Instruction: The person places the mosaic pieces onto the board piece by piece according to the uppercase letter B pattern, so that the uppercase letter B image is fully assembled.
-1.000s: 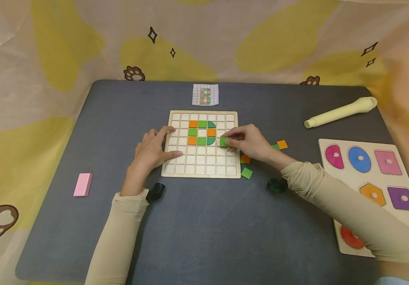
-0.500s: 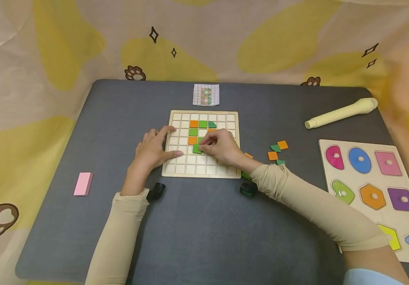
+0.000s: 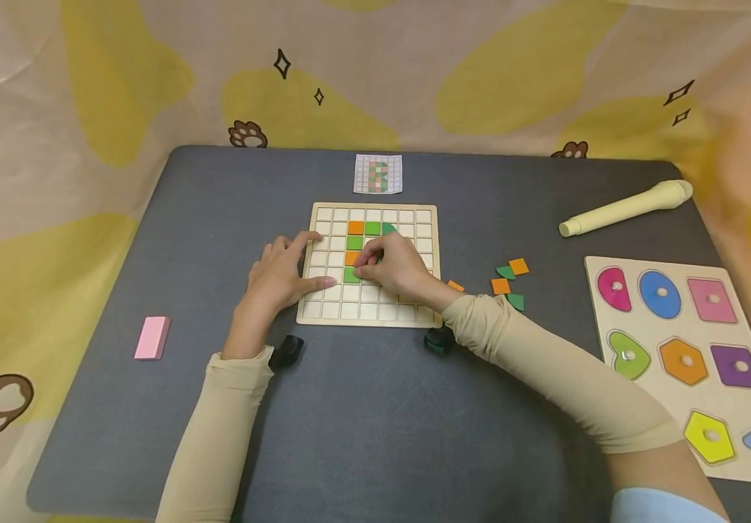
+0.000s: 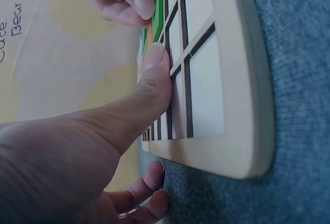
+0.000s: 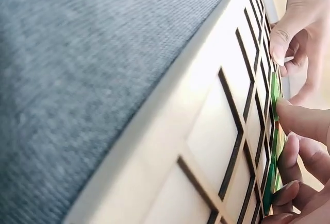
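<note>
Leftward across the wooden board [image 3: 368, 317] go the right hand [image 3: 396, 269] and a green tile [image 3: 351, 275]: a second ago they were over the board's right-hand columns, and now the tile is at the square just below the board's lower orange tile [image 3: 352, 258]. Thumb and forefinger of that hand pinch the green tile by its right side; whether it lies flat in its square, I cannot tell. For the work, I'd judge this starts a fresh row of tiles on the board. The left hand [image 3: 277, 272] has not shifted: its fingers are spread, grasping nothing, its thumb resting on the board's left part. Beyond the board's far edge lies a printed card [image 3: 378, 174]; right of the board lie loose tiles [image 3: 500, 286], orange and green.
</note>
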Motion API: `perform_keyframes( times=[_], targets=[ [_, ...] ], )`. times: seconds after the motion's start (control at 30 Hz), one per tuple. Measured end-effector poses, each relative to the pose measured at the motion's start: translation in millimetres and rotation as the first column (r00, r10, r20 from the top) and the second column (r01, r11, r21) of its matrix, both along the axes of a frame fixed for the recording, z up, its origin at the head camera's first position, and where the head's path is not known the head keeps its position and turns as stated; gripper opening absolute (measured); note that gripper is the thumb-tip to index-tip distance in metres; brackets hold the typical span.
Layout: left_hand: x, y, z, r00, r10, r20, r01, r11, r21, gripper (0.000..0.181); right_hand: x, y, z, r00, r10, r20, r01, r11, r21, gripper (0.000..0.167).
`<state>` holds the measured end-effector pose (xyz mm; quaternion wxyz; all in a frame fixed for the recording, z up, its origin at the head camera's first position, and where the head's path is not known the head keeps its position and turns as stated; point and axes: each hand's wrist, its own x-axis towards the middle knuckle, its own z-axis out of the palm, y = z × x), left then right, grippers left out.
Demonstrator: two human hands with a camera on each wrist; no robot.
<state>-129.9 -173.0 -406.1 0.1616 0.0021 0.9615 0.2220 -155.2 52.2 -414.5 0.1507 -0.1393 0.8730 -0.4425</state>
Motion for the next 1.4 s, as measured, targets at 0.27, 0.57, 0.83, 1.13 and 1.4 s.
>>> perform_keyframes(
  times=[0.27,0.57,0.83,1.13,1.4],
  targets=[
    [-0.6,0.9,0.6,1.0,0.001,0.003,-0.001,1.0,0.003,0.086,-0.9,7.7,3.9,0.999,0.032,-0.002,-0.032,0.999,0.025,0.009],
    [-0.8,1.7,1.0,1.0,0.013,0.006,-0.013,1.0,0.004,0.086,-8.6,53.5,11.8,0.996,0.066,0.06,-0.071,0.995,0.073,0.014],
    [-0.1,2.3,2.8,1.0,0.009,0.008,-0.009,1.0,-0.001,0.085,-19.9,104.9,17.6,0.99,0.1,0.094,-0.115,0.98,0.164,0.027],
    [-0.3,1.7,1.1,1.0,0.008,0.003,-0.008,1.0,-0.006,0.086,-20.6,145.8,22.1,0.987,0.124,0.102,-0.144,0.964,0.224,0.03],
    [-0.1,1.5,1.5,1.0,0.01,0.006,-0.01,1.0,-0.008,0.087,-19.4,174.6,30.3,0.983,0.146,0.111,-0.169,0.956,0.24,0.03]
  ],
)
